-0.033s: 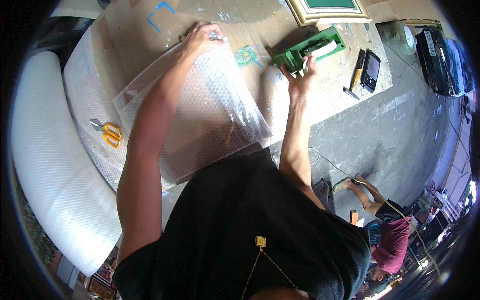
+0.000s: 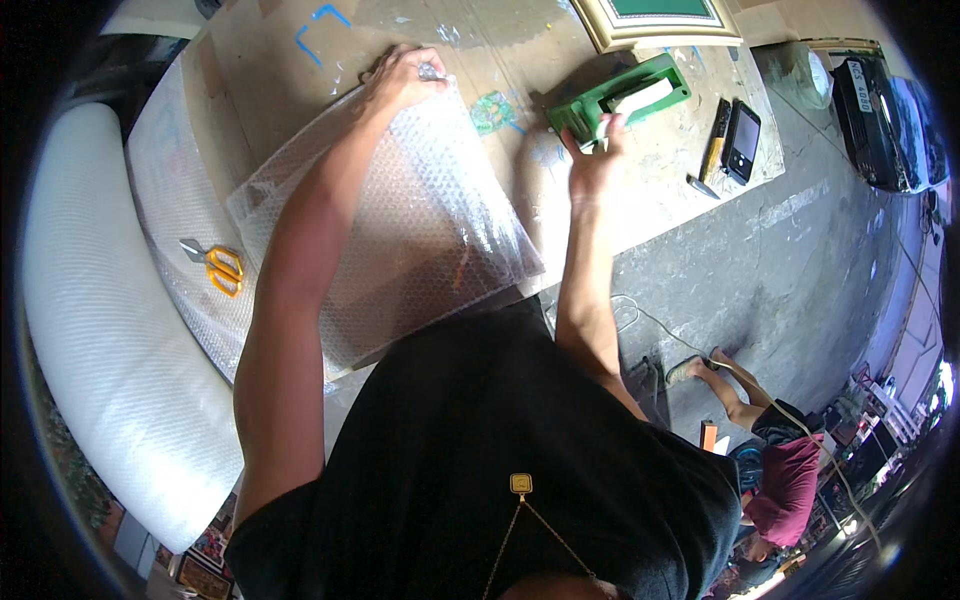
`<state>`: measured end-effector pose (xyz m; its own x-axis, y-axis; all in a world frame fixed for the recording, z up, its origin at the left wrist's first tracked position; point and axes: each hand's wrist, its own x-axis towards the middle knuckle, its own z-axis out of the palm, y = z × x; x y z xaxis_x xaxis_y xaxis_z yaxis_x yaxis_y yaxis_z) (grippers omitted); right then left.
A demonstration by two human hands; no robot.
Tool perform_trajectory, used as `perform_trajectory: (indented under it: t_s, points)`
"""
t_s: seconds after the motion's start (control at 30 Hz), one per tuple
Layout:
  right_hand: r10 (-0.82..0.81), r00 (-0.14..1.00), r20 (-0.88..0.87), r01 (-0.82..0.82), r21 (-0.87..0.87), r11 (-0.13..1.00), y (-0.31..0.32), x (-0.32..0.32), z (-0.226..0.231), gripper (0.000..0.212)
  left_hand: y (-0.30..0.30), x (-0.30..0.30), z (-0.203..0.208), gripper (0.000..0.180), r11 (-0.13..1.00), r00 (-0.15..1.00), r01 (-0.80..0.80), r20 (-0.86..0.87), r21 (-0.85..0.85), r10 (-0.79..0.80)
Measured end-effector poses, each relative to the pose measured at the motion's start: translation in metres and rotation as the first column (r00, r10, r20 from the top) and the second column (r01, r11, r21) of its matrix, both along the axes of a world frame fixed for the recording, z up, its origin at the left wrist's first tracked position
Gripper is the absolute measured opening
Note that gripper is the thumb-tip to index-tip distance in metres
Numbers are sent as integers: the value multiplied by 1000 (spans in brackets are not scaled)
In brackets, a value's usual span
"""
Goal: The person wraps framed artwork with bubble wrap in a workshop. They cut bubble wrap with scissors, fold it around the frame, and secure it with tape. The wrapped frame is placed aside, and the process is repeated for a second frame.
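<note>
Along the far edge of a folded sheet of bubble wrap (image 2: 400, 220), my left hand (image 2: 405, 80) bends its fingers over the wrap and grips it. To the right, a green tape dispenser (image 2: 665, 75) holds a whitish roll of tape (image 2: 642, 97). My right hand (image 2: 597, 165) is closed at the dispenser's near left end, thumb and fingers pinching the pale tape there. The exact fingertip contact is partly hidden. Both forearms reach forward over the cardboard-covered table, the left one across the bubble wrap.
Orange-handled scissors (image 2: 222, 270) lie left of my left forearm, beside a large bubble wrap roll (image 2: 120, 330). A gold picture frame (image 2: 655, 35) lies at the far side. At right are a black handheld device (image 2: 742, 142) and a cutter knife (image 2: 717, 150). Another person (image 2: 785, 490) is at lower right.
My right hand has shifted slightly left at the dispenser. The loose white strip curving from the roll looks shorter. My left hand and the bubble wrap stay put.
</note>
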<state>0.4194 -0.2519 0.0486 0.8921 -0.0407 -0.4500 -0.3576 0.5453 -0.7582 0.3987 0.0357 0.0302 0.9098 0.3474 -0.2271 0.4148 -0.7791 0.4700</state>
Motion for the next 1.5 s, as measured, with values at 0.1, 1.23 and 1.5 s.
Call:
perform_trajectory:
  t_s: [0.1,1.23,1.5]
  points:
    - [-47,966,254,78,-114,990,26,-26,-25,38,3,1,-5,29,1000,1000,-6,-2,-12,6]
    - [556,827,81,-426,-555,714,136,13,-54,13,32,27,-14,34,933,993,22,-96,-360,-61]
    - [617,779,-109,-580,-497,645,139,33,-51,27,23,10,7,85,941,998,53,-17,-333,-62]
